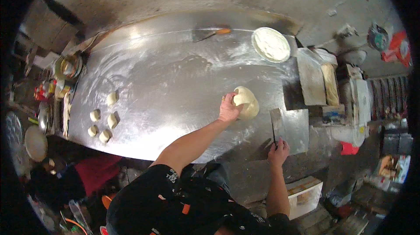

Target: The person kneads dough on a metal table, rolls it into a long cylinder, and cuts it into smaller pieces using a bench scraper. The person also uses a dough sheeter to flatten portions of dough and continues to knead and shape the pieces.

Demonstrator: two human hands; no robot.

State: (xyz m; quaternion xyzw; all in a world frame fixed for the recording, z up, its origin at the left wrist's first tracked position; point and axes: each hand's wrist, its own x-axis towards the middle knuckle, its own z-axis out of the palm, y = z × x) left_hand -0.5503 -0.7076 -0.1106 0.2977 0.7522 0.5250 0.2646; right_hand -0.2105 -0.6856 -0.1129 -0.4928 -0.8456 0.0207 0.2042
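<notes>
My left hand (229, 107) grips the near-left side of a large pale lump of dough (248, 104), its thumb pressed into a fold. The lump rests on a floured metal work table (157, 81). To the right, my right hand (279, 152) holds a wide, flat metal blade (277, 124), probably a cleaver, by its handle. The blade points away from me, over the left side of a metal sheet (298, 130) at the table's right end. Several small dough pieces (112, 121) sit apart from the lump, at the table's left.
A round pan (271, 44) of white flour stands at the far right. Near the back edge lies a scraper with an orange handle (223, 31). Pots and bowls (67, 66) crowd the left end. A white box (305, 197) is below on the right.
</notes>
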